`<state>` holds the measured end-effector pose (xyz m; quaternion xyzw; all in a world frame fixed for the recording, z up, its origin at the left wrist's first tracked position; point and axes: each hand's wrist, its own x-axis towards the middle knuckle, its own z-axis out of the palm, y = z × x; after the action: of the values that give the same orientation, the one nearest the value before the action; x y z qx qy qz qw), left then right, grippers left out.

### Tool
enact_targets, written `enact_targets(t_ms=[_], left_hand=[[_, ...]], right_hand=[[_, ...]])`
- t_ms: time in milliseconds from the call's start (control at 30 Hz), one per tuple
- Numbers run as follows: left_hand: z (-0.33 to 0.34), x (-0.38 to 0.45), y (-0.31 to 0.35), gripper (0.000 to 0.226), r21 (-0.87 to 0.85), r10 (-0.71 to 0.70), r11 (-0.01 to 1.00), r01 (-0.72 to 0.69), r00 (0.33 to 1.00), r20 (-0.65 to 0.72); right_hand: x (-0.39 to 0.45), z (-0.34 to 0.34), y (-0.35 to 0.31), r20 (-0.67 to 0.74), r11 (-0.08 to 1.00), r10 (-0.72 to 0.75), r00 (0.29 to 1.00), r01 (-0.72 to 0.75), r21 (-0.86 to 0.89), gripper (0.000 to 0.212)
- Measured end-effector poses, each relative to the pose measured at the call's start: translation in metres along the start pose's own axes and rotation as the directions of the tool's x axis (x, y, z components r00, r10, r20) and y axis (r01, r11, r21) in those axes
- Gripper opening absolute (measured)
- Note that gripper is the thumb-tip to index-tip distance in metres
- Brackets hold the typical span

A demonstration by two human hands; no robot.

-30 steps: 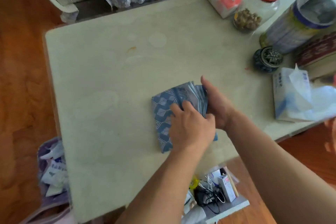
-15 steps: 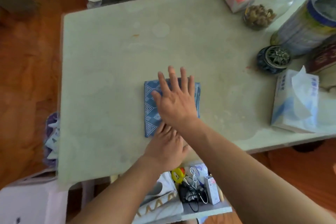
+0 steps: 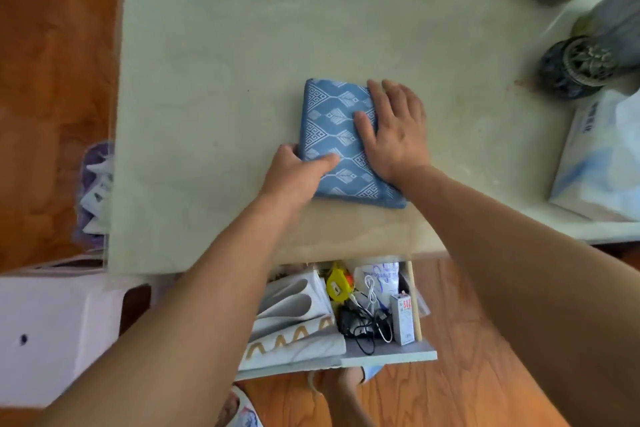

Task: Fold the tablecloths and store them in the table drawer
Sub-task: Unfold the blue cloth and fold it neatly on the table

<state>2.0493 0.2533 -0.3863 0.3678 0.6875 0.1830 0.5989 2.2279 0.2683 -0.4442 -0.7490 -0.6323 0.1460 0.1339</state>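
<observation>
Folded blue tablecloth with white geometric pattern (image 3: 341,139) lies flat at frame centre on the pale green tabletop (image 3: 214,87), long axis running top-to-bottom, tilted slightly right at the bottom. Your left hand (image 3: 299,173) pinches its lower-left edge, thumb on top. Your right hand (image 3: 394,130) grips its right edge. The open grey drawer (image 3: 388,354) sits below.

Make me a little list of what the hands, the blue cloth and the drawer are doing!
cloth: folded blue patterned tablecloth, lying on the table near its front edge
left hand: left hand grips the cloth's near left corner, thumb on top
right hand: right hand on the cloth's right side, fingers wrapped over its edge
drawer: open drawer below, holding folded cloths, cables, a small box
</observation>
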Motion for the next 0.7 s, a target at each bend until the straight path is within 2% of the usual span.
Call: enact_targets(t_ms=[67,133,200,267,300,333,367,400,433,467,500,533,600,633,667,700], left_hand=[[-0.009,-0.009,0.003,0.047,-0.164,0.016,0.986,0.008,0.989,0.144],[-0.02,-0.04,-0.004,0.057,-0.206,0.067,0.978,-0.036,0.987,0.147],[-0.03,-0.087,-0.029,0.054,-0.279,0.104,0.959,-0.056,0.981,0.161],[-0.041,-0.144,-0.073,0.05,-0.329,0.089,0.944,-0.012,0.971,0.222],[-0.046,-0.17,-0.1,0.048,-0.334,0.059,0.942,0.031,0.965,0.256],[-0.049,-0.193,-0.128,0.047,-0.319,0.015,0.944,0.079,0.96,0.28],[-0.051,-0.212,-0.154,0.046,-0.283,-0.044,0.95,0.133,0.953,0.301],[-0.052,-0.226,-0.18,0.047,-0.234,-0.105,0.954,0.185,0.943,0.316],[-0.052,-0.234,-0.205,0.049,-0.181,-0.147,0.959,0.216,0.931,0.333],[-0.051,-0.237,-0.225,0.05,-0.124,-0.167,0.967,0.224,0.918,0.359],[-0.052,-0.236,-0.24,0.047,-0.059,-0.178,0.974,0.218,0.9,0.399],[-0.054,-0.232,-0.253,0.045,0.02,-0.179,0.982,0.19,0.877,0.446],[-0.057,-0.219,-0.274,0.042,0.163,-0.119,0.986,0.044,0.867,0.484],[-0.061,-0.21,-0.286,0.05,0.262,-0.048,0.961,-0.085,0.884,0.464],[-0.067,-0.198,-0.298,0.067,0.395,0.063,0.886,-0.244,0.906,0.419],[-0.075,-0.186,-0.311,0.084,0.553,0.207,0.733,-0.395,0.905,0.372]], right_hand=[[-0.008,-0.011,-0.007,0.032,0.996,0.066,0.997,-0.068,0.057,0.075],[-0.037,-0.036,-0.02,0.003,0.979,0.144,0.99,-0.143,0.146,0.079],[-0.094,-0.072,-0.037,-0.025,0.933,0.242,0.97,-0.226,0.282,0.089],[-0.167,-0.097,-0.052,0.077,0.783,0.386,0.919,-0.371,0.5,0.102],[-0.204,-0.101,-0.059,0.197,0.638,0.461,0.865,-0.477,0.604,0.101],[-0.24,-0.098,-0.06,0.366,0.438,0.497,0.787,-0.592,0.677,0.093],[-0.273,-0.087,-0.055,0.56,0.191,0.492,0.666,-0.711,0.677,0.08],[-0.305,-0.073,-0.05,0.741,-0.061,0.461,0.488,-0.815,0.576,0.066],[-0.334,-0.058,-0.047,0.865,-0.254,0.391,0.314,-0.867,0.429,0.058],[-0.362,-0.045,-0.044,0.924,-0.36,0.318,0.213,-0.874,0.325,0.058],[-0.385,-0.029,-0.04,0.936,-0.409,0.311,0.165,-0.866,0.289,0.064],[-0.401,-0.015,-0.039,0.926,-0.422,0.343,0.157,-0.855,0.301,0.074],[-0.419,0.01,-0.034,0.877,-0.426,0.423,0.227,-0.804,0.414,0.09],[-0.42,0.018,-0.035,0.838,-0.413,0.472,0.275,-0.771,0.485,0.085],[-0.417,0.028,-0.033,0.784,-0.388,0.541,0.305,-0.737,0.554,0.075],[-0.412,0.037,-0.03,0.725,-0.357,0.604,0.332,-0.7,0.619,0.064]])
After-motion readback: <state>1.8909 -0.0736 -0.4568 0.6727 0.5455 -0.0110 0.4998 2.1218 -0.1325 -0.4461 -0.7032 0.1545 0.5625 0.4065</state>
